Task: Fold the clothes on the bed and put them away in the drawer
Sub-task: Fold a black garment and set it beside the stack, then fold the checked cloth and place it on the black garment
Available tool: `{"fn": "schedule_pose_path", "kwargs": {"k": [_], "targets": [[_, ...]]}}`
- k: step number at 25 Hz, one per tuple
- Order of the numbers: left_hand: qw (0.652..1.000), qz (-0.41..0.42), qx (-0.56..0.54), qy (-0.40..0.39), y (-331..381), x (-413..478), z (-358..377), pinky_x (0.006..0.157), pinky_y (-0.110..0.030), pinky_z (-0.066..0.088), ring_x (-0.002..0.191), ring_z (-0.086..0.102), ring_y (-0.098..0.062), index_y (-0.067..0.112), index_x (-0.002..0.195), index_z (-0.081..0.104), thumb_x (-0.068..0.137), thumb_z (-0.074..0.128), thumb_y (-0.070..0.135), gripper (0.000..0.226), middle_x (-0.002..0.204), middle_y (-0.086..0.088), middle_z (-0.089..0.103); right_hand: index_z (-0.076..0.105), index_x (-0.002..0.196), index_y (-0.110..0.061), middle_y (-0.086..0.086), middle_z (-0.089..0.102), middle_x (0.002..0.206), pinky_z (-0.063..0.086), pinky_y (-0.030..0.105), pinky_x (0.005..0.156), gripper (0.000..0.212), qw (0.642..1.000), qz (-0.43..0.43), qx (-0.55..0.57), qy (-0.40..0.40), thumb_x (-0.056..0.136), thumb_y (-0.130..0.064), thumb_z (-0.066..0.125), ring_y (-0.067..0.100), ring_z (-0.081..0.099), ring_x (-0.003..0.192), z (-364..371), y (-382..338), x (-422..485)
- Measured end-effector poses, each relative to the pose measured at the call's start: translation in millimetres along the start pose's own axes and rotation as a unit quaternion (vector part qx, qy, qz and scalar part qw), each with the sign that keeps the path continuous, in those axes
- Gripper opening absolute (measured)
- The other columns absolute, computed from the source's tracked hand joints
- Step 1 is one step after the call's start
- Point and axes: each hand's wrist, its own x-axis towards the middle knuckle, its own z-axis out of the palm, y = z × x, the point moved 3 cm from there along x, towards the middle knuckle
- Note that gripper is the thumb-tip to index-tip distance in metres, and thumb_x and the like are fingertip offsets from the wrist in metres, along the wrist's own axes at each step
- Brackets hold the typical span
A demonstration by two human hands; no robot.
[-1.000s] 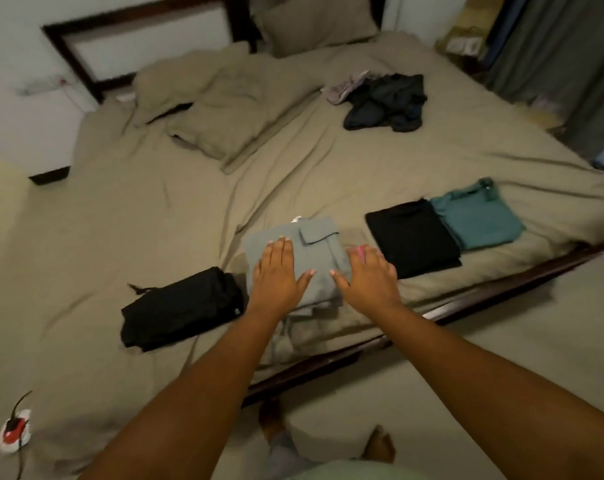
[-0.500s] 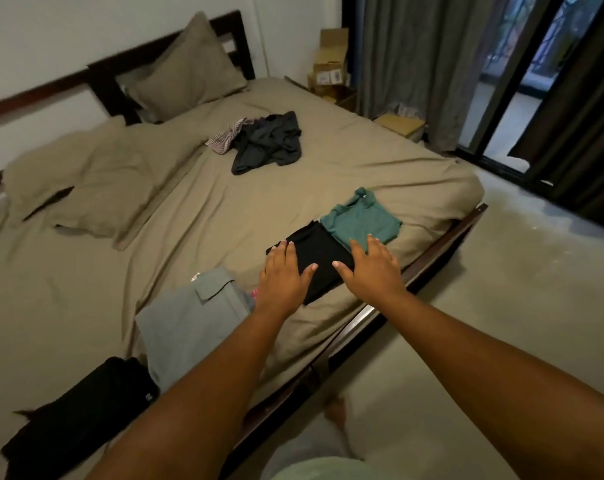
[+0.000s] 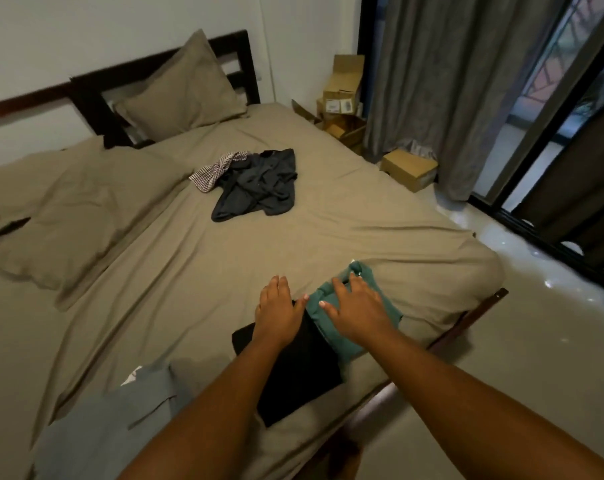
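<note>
The left grip (image 3: 279,311) is lying flat on the far end of the folded black cloth (image 3: 304,372), and the right grip (image 3: 359,308) is lying flat on the folded teal cloth (image 3: 328,337), both with straight, loose fingers holding nothing. The cloths are touching near the edge of the tan bed (image 3: 328,237), with their long sides pointing toward its middle.

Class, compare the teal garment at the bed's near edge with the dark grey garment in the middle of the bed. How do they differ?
The teal garment is folded flat; the dark grey garment lies crumpled and unfolded. The teal one sits under the right hand; the grey one lies untouched farther away, beside a checked cloth. Both rest on the bed.
</note>
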Motion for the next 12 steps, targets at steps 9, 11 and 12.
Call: {"fn": "schedule_pose_path", "kwargs": {"k": [9, 11, 12], "targets": [[0.996, -0.086, 0.010, -0.036, 17.2, 194.6, 32.9, 0.120, -0.046, 0.023, 0.152, 0.011, -0.030, 0.018, 0.160, 0.008, 0.099, 0.038, 0.061, 0.081, 0.168, -0.006, 0.004, 0.017, 0.160, -0.025, 0.020, 0.013, 0.165, 0.021, 0.046, 0.123, 0.072, 0.995, -0.064, -0.013, -0.076, 0.101, -0.062, 0.034, 0.038, 0.018, 0.151, -4.4, 26.1, 240.9], [0.991, -0.109, 0.053, -0.048, 1.0, 241.1, 50.8, 0.119, -0.047, 0.024, 0.151, 0.011, -0.033, 0.020, 0.160, 0.005, 0.097, 0.049, 0.059, 0.086, 0.168, -0.007, 0.001, 0.016, 0.160, -0.027, 0.019, 0.011, 0.166, 0.023, 0.048, 0.121, 0.071, 0.992, -0.088, -0.023, -0.089, 0.101, -0.059, 0.039, 0.040, 0.017, 0.150, 11.4, 27.3, 307.8], [0.988, -0.120, 0.071, -0.062, -10.9, 265.9, 60.3, 0.119, -0.047, 0.025, 0.151, 0.010, -0.034, 0.022, 0.160, 0.005, 0.095, 0.055, 0.057, 0.090, 0.168, -0.007, 0.000, 0.014, 0.160, -0.030, 0.017, 0.008, 0.167, 0.022, 0.051, 0.121, 0.073, 0.989, -0.105, -0.030, -0.098, 0.100, -0.059, 0.043, 0.042, 0.014, 0.151, 20.1, 26.2, 340.0]]}}
